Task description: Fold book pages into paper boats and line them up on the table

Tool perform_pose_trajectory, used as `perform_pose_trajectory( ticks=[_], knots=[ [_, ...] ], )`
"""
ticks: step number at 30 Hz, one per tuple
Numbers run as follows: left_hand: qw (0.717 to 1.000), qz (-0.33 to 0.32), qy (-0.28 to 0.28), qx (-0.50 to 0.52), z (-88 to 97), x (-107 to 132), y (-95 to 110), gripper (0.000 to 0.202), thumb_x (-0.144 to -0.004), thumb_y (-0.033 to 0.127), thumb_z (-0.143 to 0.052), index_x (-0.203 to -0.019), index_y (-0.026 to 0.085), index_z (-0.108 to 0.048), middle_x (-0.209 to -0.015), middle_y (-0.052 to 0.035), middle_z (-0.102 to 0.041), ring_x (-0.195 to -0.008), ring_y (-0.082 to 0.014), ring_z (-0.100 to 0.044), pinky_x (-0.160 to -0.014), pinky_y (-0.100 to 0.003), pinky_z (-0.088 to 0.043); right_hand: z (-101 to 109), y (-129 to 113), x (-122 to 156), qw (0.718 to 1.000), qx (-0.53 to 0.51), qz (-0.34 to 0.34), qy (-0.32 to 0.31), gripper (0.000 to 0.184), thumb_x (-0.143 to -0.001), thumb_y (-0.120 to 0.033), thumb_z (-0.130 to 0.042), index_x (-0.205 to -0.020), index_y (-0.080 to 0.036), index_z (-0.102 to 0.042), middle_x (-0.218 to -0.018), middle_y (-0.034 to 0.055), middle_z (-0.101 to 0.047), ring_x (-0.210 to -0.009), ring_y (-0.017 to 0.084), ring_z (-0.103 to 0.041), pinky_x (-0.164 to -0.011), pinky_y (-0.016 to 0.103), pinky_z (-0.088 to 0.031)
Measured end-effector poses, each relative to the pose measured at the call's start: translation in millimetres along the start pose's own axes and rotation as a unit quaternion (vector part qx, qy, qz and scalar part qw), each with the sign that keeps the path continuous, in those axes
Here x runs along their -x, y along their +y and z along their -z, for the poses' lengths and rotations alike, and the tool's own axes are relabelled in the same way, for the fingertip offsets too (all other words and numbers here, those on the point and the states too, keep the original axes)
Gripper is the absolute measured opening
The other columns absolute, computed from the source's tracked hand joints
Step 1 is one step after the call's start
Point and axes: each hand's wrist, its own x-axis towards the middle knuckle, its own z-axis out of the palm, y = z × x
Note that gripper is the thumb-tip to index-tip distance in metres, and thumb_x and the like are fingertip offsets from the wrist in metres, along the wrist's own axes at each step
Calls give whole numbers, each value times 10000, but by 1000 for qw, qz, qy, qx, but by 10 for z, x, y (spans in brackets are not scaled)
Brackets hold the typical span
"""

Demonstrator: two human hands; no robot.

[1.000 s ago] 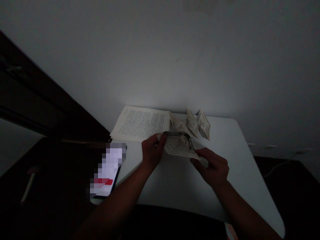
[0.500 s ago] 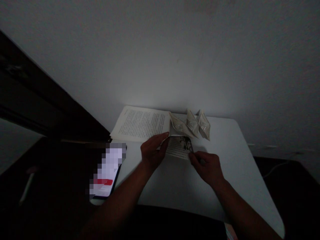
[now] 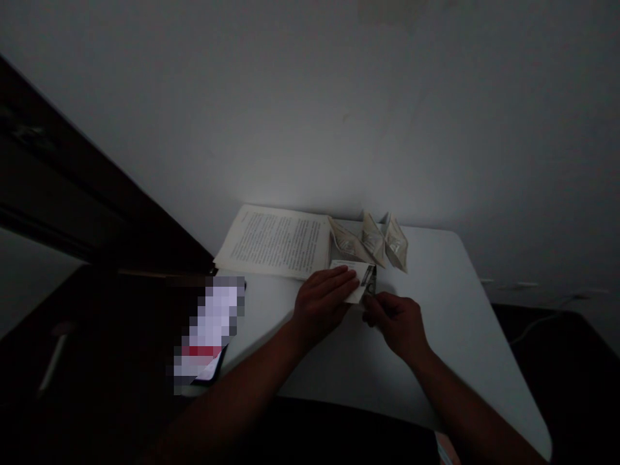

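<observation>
A folded printed page (image 3: 355, 295) with a dark drawing at its right end lies in front of me. My left hand (image 3: 323, 298) rests on top of it with fingers stretched out flat; the thumb is hidden. At the page's lower right corner my right hand (image 3: 394, 320) pinches the paper between thumb and bent fingers. Just beyond the page stand three folded paper boats, a left one (image 3: 346, 240), a middle one (image 3: 372, 237) and a right one (image 3: 396, 242), made from printed paper.
A stack of printed sheets (image 3: 278, 240) lies at the back left of the white table (image 3: 465, 323). On the left edge rests a phone (image 3: 208, 332) with a lit, blurred screen. Behind the table is a wall (image 3: 310, 116), with a dark door frame (image 3: 121, 187) at left.
The page's left side has been folded over to the right, covering most of the print. My left hand moved right and now lies flat on it; my right hand stays at the corner.
</observation>
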Motion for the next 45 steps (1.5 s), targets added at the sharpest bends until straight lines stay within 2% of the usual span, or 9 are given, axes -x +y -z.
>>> perform_pose_trajectory(
  ticks=[11,18,21,25,29,32,35,40,45],
  knots=[
    [997,33,-57,29,-38,-17,28,215,-832,193,-551,-1023,185,-648,-1002,-92,-700,-936,-181,-658,-802,-329,-537,31,-35,3,999,-22,33,-30,378,-849,-426,-508,-598,-163,-612,-505,2,-617,-466,128,-594,-463,204,-447],
    [971,189,-29,143,96,-97,77,175,-831,242,-568,-937,196,-699,-896,-54,-723,-796,-149,-673,-740,-271,-537,130,-4,5,987,44,151,-11,421,-894,-404,-410,-605,-180,-619,-542,2,-619,-493,125,-584,-507,219,-463],
    [936,317,3,153,145,-126,78,180,-807,312,-597,-828,185,-723,-760,-20,-717,-686,-144,-656,-644,-246,-524,160,16,5,977,34,212,13,265,-863,-321,-492,-690,-195,-648,-626,8,-658,-566,141,-619,-534,229,-484],
    [862,465,39,197,148,-132,4,294,-728,412,-660,-604,147,-685,-523,18,-609,-506,-116,-563,-467,-211,-429,173,13,3,962,-25,269,48,95,-814,-180,-551,-832,-195,-644,-684,24,-642,-599,147,-602,-555,264,-495],
    [783,547,7,297,136,-154,-79,301,-667,421,-711,-647,121,-699,-577,-14,-634,-525,-131,-576,-490,-233,-438,192,-18,-10,937,2,335,103,312,-696,-170,-689,-998,-202,-617,-903,80,-608,-801,204,-590,-659,355,-506],
    [745,568,-50,347,133,-172,-93,322,-652,427,-719,-716,111,-716,-642,-49,-666,-556,-153,-601,-516,-257,-459,201,-69,-25,921,70,374,82,505,-621,-259,-767,-1092,-226,-584,-1062,105,-556,-970,261,-544,-772,445,-484],
    [733,566,-98,365,128,-173,-85,324,-665,424,-707,-754,112,-723,-650,-51,-666,-558,-147,-595,-541,-263,-459,184,-127,-49,914,93,392,49,470,-652,-297,-750,-1091,-254,-587,-1104,94,-547,-1028,266,-520,-821,469,-468],
    [750,554,-179,314,122,-174,-73,343,-640,442,-709,-614,102,-680,-484,14,-523,-436,-78,-440,-439,-204,-323,135,-164,-79,914,77,398,10,203,-702,-224,-710,-896,-257,-657,-1096,66,-571,-1027,237,-533,-845,445,-464],
    [765,516,-243,300,135,-181,-74,434,-623,488,-696,-475,107,-550,-439,64,-351,-419,-39,-293,-415,-186,-189,121,-147,-82,944,51,326,-14,51,-739,-204,-661,-780,-232,-651,-1086,72,-585,-1040,228,-537,-843,411,-466]
  ],
)
